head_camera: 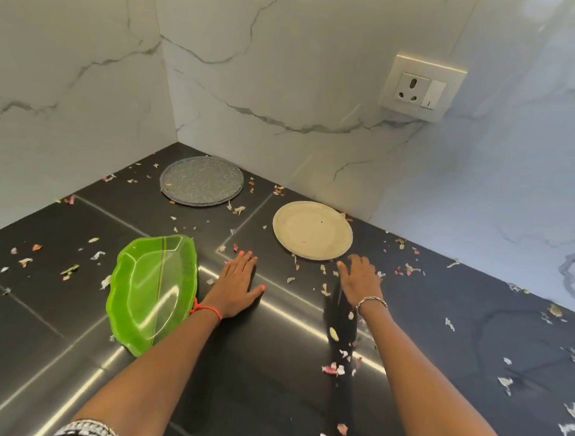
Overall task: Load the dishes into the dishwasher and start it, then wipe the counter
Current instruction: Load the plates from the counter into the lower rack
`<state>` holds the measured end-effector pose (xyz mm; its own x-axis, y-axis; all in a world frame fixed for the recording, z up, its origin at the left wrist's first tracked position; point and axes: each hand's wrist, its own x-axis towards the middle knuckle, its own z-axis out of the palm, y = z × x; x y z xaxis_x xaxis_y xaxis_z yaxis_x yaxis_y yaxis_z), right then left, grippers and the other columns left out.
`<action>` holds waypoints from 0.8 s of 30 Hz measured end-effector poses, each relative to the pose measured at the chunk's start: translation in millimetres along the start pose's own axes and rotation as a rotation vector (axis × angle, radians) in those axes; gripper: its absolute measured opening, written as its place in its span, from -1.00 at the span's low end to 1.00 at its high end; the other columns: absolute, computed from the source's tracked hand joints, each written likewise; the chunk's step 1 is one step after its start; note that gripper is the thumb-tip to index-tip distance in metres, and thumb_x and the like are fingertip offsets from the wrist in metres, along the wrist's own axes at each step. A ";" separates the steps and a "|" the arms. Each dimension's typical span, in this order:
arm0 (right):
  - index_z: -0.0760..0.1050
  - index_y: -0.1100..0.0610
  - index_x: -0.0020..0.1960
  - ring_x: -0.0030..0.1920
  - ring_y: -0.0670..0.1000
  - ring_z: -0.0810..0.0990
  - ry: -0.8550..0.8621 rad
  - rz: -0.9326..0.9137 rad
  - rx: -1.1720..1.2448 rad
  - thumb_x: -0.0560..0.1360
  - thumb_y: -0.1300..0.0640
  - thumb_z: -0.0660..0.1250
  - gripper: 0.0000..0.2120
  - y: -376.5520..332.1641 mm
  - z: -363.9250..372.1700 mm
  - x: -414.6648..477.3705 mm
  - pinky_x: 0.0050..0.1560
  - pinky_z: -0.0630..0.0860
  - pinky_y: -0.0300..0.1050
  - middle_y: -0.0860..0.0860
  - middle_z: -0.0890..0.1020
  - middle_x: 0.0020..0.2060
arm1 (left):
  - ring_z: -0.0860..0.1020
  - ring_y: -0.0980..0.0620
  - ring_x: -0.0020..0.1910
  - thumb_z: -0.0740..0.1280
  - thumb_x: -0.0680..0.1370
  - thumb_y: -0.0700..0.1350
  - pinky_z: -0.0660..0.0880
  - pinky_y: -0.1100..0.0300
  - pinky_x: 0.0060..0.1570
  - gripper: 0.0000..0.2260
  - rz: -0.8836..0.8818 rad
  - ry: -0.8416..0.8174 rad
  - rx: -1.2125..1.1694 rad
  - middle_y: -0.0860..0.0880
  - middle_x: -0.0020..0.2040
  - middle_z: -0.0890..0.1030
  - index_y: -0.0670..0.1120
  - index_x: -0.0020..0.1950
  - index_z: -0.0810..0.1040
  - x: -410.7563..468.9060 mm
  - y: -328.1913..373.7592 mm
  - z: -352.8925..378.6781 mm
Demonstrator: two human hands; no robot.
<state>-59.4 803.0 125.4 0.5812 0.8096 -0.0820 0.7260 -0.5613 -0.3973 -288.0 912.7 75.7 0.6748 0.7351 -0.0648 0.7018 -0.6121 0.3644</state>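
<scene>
Three dishes lie on the dark tiled counter [268, 369]. A green leaf-shaped plate [151, 293] is at the front left, a speckled grey round plate [202, 180] sits in the back corner, and a beige round plate [312, 229] lies to its right. My left hand [237, 284] rests flat on the counter with straight fingers, just right of the green plate. My right hand [360, 279] hovers with relaxed fingers just in front of the beige plate, holding nothing.
Vegetable peel scraps [335, 367] are scattered over the whole counter. Marble walls [289, 81] close the corner at the back and left. A wall socket [423, 87] sits above the beige plate.
</scene>
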 end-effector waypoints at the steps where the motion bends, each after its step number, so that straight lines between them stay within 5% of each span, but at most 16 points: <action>1: 0.30 0.24 0.33 0.28 0.21 0.38 -0.003 0.011 0.013 0.62 0.00 0.07 -0.60 -0.1 -1.7 8.9 0.26 0.32 0.07 0.19 0.41 0.28 | -0.15 -0.01 0.53 0.01 0.55 0.18 -0.21 0.08 0.46 -0.33 -0.001 0.008 0.011 -0.08 0.55 -0.05 -0.17 0.54 -0.02 11.2 1.2 1.0; 6: 0.14 0.20 0.42 0.24 0.26 0.45 -0.019 0.105 0.176 0.60 0.02 0.12 -0.54 1.5 -7.3 50.3 0.17 0.41 0.11 0.23 0.42 0.28 | -0.21 0.02 0.52 0.03 0.63 0.13 -0.31 0.08 0.43 -0.39 -0.044 0.049 0.032 -0.07 0.56 -0.11 -0.17 0.54 -0.07 56.1 1.9 2.6; 9: 0.10 0.22 0.44 0.28 0.26 0.41 -0.046 0.171 0.233 0.59 0.00 0.15 -0.48 3.6 -6.6 74.5 0.22 0.38 0.12 0.24 0.35 0.35 | -0.21 0.02 0.52 -0.10 0.56 0.28 -0.29 0.07 0.43 -0.28 -0.093 0.022 0.045 -0.06 0.56 -0.13 -0.17 0.54 -0.09 69.0 -1.1 6.8; 12: 0.08 0.23 0.45 0.30 0.26 0.40 -0.058 0.218 0.268 0.57 -0.03 0.19 -0.41 4.7 -1.5 99.6 0.24 0.39 0.14 0.23 0.35 0.36 | -0.17 0.01 0.53 -0.34 0.36 0.35 -0.25 0.03 0.44 -0.12 -0.106 0.079 0.136 -0.05 0.56 -0.11 -0.14 0.55 -0.07 72.2 -4.2 16.3; 18: 0.21 0.29 0.35 0.23 0.25 0.47 -0.064 0.385 0.375 0.48 0.11 0.37 -0.44 4.1 5.3 135.3 0.15 0.46 0.10 0.23 0.42 0.27 | -0.15 0.05 0.52 -0.29 0.41 0.34 -0.24 0.02 0.44 -0.18 -0.106 0.133 0.169 -0.02 0.56 -0.07 -0.11 0.55 -0.05 74.9 -8.2 23.0; 20: 0.35 0.31 0.25 0.12 0.23 0.52 -0.040 0.456 0.470 0.43 0.23 0.39 -0.55 4.9 9.6 144.0 0.05 0.54 0.08 0.23 0.47 0.19 | -0.17 0.07 0.52 -0.28 0.41 0.34 -0.25 0.03 0.44 -0.19 -0.111 0.132 0.171 -0.01 0.56 -0.08 -0.11 0.55 -0.05 75.6 -7.6 22.7; 24: 0.45 0.39 0.15 -0.06 0.22 0.59 -0.027 0.561 0.806 0.41 0.37 0.32 -0.69 4.6 10.2 151.8 -0.47 0.58 -0.10 0.21 0.55 0.06 | -0.17 0.08 0.51 -0.27 0.41 0.34 -0.26 0.03 0.43 -0.19 -0.113 0.130 0.157 -0.01 0.56 -0.07 -0.10 0.55 -0.04 74.3 -7.6 21.6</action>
<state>28.4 925.0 101.8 0.7489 0.4703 -0.4668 -0.1274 -0.5891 -0.7980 -238.2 965.7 48.0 0.5617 0.8269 0.0271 0.8051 -0.5538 0.2122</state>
